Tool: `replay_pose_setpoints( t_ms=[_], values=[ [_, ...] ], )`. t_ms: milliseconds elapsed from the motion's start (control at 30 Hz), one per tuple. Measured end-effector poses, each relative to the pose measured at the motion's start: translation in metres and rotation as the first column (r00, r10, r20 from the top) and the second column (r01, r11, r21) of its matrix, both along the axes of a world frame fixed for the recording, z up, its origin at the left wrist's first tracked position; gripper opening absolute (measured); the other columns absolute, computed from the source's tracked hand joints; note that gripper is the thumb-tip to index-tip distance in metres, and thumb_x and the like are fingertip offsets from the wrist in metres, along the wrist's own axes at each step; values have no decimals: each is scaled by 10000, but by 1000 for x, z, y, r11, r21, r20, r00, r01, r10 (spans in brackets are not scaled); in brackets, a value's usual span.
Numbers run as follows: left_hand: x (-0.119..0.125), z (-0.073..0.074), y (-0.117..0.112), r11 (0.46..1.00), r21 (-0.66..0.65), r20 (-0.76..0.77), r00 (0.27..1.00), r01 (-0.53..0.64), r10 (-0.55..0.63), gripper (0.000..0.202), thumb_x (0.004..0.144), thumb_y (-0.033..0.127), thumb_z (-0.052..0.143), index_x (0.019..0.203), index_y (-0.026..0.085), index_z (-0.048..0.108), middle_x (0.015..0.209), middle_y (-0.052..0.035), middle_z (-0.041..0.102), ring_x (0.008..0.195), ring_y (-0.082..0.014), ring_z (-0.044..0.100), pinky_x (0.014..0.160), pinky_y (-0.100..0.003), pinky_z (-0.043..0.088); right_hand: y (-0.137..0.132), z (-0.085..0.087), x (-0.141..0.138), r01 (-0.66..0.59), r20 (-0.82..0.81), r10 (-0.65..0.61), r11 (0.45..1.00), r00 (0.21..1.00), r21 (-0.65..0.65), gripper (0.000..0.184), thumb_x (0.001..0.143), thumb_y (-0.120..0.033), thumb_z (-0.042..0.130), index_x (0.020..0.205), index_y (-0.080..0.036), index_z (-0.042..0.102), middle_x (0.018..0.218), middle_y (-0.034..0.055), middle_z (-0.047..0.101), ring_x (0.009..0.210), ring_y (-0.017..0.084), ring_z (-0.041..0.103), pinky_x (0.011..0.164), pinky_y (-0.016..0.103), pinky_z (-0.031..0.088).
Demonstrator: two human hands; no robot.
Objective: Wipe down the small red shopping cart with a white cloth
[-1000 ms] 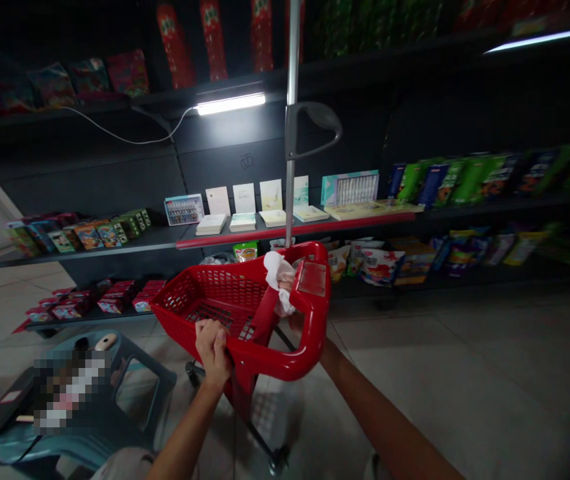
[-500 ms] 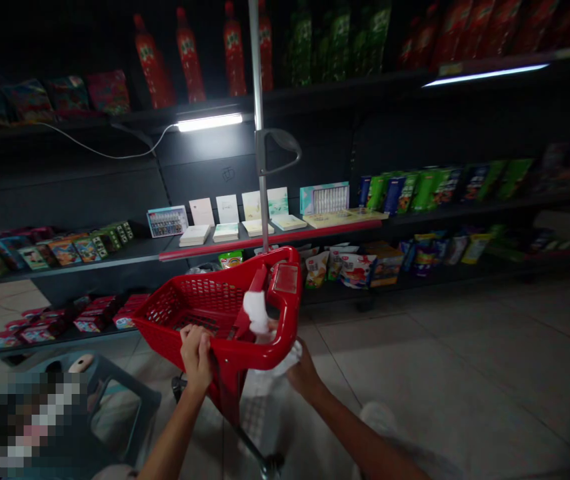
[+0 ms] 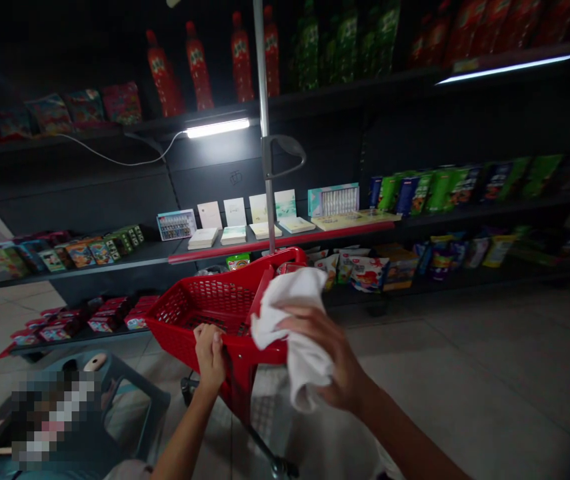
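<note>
A red plastic shopping cart (image 3: pixel 179 323) with a perforated basket stands in front of me. My left hand (image 3: pixel 209 352) is closed over the basket's near rim, fingers on the inside. In my right hand (image 3: pixel 332 350) is a crumpled white cloth (image 3: pixel 285 293), raised over the cart's handle end and hiding most of it. Part of the cloth hangs below my fingers. A metal pole (image 3: pixel 261 73) with a grey loop rises behind the handle.
Dark shelves hold bottles (image 3: pixel 197 70), booklets (image 3: pixel 235 230), green and blue packs (image 3: pixel 427 190) and snack bags (image 3: pixel 367 270). At lower left stands a grey-blue stool (image 3: pixel 152 400), partly blurred out, with items on it. Tiled floor (image 3: pixel 445 373) extends to the right.
My right hand has lifted the cloth from beneath the handle's near side to above it. The left hand keeps its hold on the rim. The view has shifted slightly.
</note>
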State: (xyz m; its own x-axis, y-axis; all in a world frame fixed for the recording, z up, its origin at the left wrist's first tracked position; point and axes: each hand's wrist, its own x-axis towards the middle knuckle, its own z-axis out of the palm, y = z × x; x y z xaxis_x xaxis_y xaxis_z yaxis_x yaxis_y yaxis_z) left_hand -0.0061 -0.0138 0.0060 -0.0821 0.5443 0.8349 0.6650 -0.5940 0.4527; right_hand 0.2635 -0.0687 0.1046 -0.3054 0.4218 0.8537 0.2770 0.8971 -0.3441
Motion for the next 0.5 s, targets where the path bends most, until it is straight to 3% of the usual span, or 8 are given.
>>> replay_pose_setpoints(
  t_ms=[33, 100, 200, 267, 367, 500],
  values=[
    [0, 0, 0, 1000, -12, 5, 1000, -1, 1, 408, 1058, 371, 285, 744, 230, 504, 706, 1, 538, 734, -188, 501, 848, -386, 378, -7, 10, -12, 18, 208, -18, 1000, 978, 2, 374, 897, -357, 588, 1244, -233, 648, 1269, 125, 663, 1167, 304, 613, 1007, 456, 484],
    [0, 2, -2, 999, -49, 13, 1000, -12, 12, 420, 1055, 384, 281, 717, 231, 477, 691, 1, 516, 724, -188, 490, 848, -385, 387, -16, 22, -39, 154, 461, -156, 987, 874, 43, 365, 870, -280, 639, 1229, -211, 648, 1232, 134, 682, 1117, 319, 618, 1005, 485, 470],
    [-2, 4, -3, 995, -92, 29, 999, -30, 33, 448, 1051, 418, 263, 682, 233, 438, 669, 2, 485, 702, -189, 461, 840, -380, 402, -17, 20, -72, 303, 556, -334, 941, 761, 151, 400, 865, -229, 658, 1258, -160, 632, 1185, 150, 693, 1024, 328, 629, 917, 498, 484],
    [-5, 5, -2, 994, -103, 40, 999, -32, 36, 452, 1042, 436, 269, 663, 233, 410, 653, 8, 453, 688, -187, 435, 833, -374, 410, -14, 15, -80, 298, 543, -365, 931, 756, 211, 360, 895, -190, 619, 1253, -153, 633, 1156, 139, 704, 977, 307, 636, 862, 472, 487],
    [-12, 4, 2, 994, -109, 59, 998, -27, 34, 449, 1015, 461, 320, 629, 235, 364, 620, 17, 393, 683, -188, 411, 831, -370, 416, -6, 9, -69, 167, 501, -271, 955, 822, 243, 290, 933, -165, 565, 1211, -177, 646, 1184, 110, 710, 1016, 271, 644, 869, 429, 481],
    [-23, 2, 8, 993, -111, 105, 993, -33, 45, 463, 972, 495, 345, 589, 236, 374, 591, 12, 403, 687, -192, 411, 842, -381, 414, 9, 5, -37, -50, 415, -39, 978, 909, 201, 333, 968, -325, 544, 1267, -216, 642, 1229, 93, 705, 1077, 262, 643, 928, 424, 481]
  ],
)
